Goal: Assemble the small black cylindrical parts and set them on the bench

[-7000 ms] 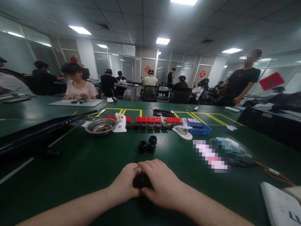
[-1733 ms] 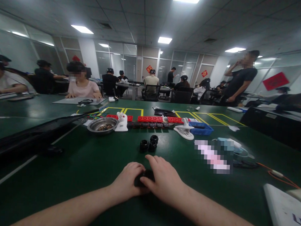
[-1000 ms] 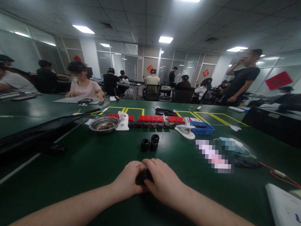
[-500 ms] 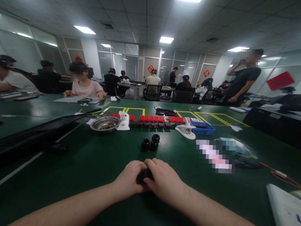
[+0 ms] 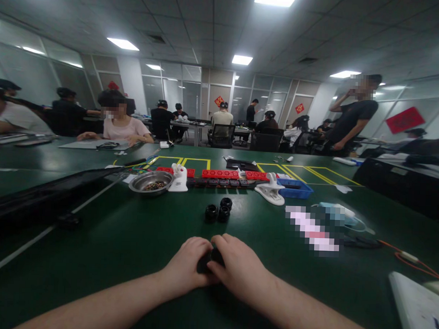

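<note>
My left hand [image 5: 185, 265] and my right hand [image 5: 239, 265] meet low in the middle, just above the green table. Both have curled fingers around a small black part [image 5: 203, 264], one hand on each side. Most of that part is hidden by the fingers, so its exact kind does not show. Straight ahead of the hands, three black, tire-like round pieces stand close together: a left one [image 5: 211, 212], a rear one [image 5: 226, 203] and a right front one [image 5: 224, 213].
Farther ahead are a metal bowl [image 5: 151, 183] of small parts, white clamps [image 5: 178, 178], a row of red blocks [image 5: 220, 174] and a blue tray [image 5: 295, 188]. A long black object [image 5: 53, 187] lies left. Cables [image 5: 361, 242] and a white device [image 5: 416, 305] lie right.
The long black object at left has shifted leftward, along with the dark piece beside it. My hands stay closed on the black part, nearly in place. The view has shifted slightly.
</note>
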Demonstrator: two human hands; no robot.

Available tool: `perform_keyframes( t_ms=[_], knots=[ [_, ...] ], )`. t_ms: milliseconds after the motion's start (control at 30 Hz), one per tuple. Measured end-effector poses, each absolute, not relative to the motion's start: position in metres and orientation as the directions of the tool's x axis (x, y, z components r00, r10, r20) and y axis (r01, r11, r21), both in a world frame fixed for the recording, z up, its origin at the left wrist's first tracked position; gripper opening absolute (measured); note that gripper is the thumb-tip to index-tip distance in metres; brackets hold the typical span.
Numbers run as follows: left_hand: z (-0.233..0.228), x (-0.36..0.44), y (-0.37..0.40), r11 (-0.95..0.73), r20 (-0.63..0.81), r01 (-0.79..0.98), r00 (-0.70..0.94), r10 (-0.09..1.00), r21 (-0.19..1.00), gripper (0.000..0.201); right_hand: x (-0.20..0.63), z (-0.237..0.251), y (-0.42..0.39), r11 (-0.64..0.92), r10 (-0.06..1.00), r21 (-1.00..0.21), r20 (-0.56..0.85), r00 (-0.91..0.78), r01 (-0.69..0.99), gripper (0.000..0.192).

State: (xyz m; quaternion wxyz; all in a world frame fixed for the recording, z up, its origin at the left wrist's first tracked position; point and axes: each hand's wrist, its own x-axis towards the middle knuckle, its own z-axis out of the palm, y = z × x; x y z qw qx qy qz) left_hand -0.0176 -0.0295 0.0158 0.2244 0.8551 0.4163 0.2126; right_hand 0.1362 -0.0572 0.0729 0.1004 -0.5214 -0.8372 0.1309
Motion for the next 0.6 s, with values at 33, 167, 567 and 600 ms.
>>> perform_keyframes(
  t_ms=[33,167,567,600],
  knots=[
    [0.0168,-0.0175,-0.0297,-0.551,0.173,0.616,0.564,0.807,0.563,0.035,0.1372,0.0734,-0.058,0.45,0.883,-0.34,0.033,-0.467,0.826,0.023],
    [0.0159,-0.0178,-0.0293,-0.544,0.159,0.621,0.565,0.809,0.564,0.032,0.1415,0.0747,-0.0611,0.55,0.823,-0.395,0.105,-0.559,0.736,0.041],
    [0.0137,-0.0179,-0.0293,-0.549,0.173,0.622,0.56,0.81,0.558,0.031,0.1386,0.0748,-0.0584,0.505,0.856,-0.249,0.027,-0.516,0.826,0.025],
    [0.0131,-0.0181,-0.0289,-0.547,0.17,0.621,0.56,0.811,0.562,0.028,0.1399,0.0758,-0.0592,0.543,0.831,-0.27,0.041,-0.554,0.795,0.029]
  ],
)
